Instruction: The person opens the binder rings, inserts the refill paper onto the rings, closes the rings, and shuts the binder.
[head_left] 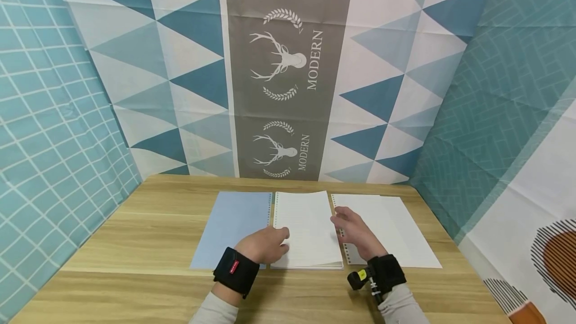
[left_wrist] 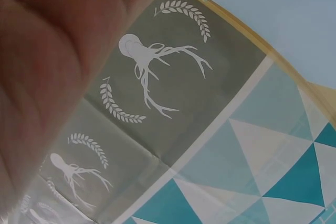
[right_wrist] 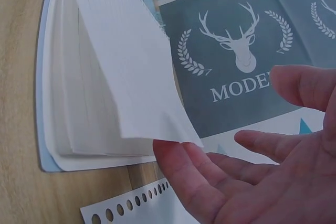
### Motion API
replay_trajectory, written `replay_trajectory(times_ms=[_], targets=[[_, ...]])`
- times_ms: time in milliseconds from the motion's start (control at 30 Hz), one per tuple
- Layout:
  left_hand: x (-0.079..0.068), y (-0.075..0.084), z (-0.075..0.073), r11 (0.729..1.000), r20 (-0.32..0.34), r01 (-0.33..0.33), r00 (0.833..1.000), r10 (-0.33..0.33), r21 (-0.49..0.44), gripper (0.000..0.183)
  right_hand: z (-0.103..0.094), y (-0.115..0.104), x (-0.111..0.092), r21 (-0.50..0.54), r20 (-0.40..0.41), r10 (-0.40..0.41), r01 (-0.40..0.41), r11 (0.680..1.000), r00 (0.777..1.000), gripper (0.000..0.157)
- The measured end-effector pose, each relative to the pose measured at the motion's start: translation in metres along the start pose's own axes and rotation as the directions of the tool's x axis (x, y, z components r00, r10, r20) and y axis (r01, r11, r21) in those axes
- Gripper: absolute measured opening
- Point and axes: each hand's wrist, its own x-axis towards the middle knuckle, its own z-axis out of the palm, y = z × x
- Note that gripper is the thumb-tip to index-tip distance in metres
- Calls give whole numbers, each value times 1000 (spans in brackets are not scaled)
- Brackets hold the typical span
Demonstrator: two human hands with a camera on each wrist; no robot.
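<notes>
A loose-leaf notebook lies open, with its pale blue cover (head_left: pixel 238 224) at the left and a stack of white lined pages (head_left: pixel 308 214) in the middle. The right hand (head_left: pixel 357 233) is at the stack's right edge. In the right wrist view its fingertips touch the raised edge of the top page (right_wrist: pixel 126 72), with fingers extended and thumb apart. Over the lower left of the pages is the left hand (head_left: pixel 265 245), its fingers loosely bent. Only its palm (left_wrist: pixel 47 66) shows in the left wrist view.
White sheets with punched holes (head_left: pixel 396 234) lie right of the notebook, partly under the right hand. Everything rests on a wooden table (head_left: pixel 148 244). Patterned cloth (head_left: pixel 288 64) hangs behind it and along both sides.
</notes>
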Motion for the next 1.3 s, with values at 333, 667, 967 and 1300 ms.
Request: replay_trajectory(times_ms=[333,667,967,1300], targets=[[3,3,0,1000,1,-13,1000,13,0,30,0,-1,-1,-79,4,27,-27,997,1000,71],[6,5,1,1000,-1,-17,1000,17,8,29,21,-12,-13,-389,64,-90,108,915,994,63],[23,-9,12,989,-134,-98,985,113,113,26,48,-9,-24,-692,427,-181,450,565,886,56],[46,-33,34,979,-171,44,985,-10,197,56,58,-7,-24,-720,463,-218,507,474,859,52]])
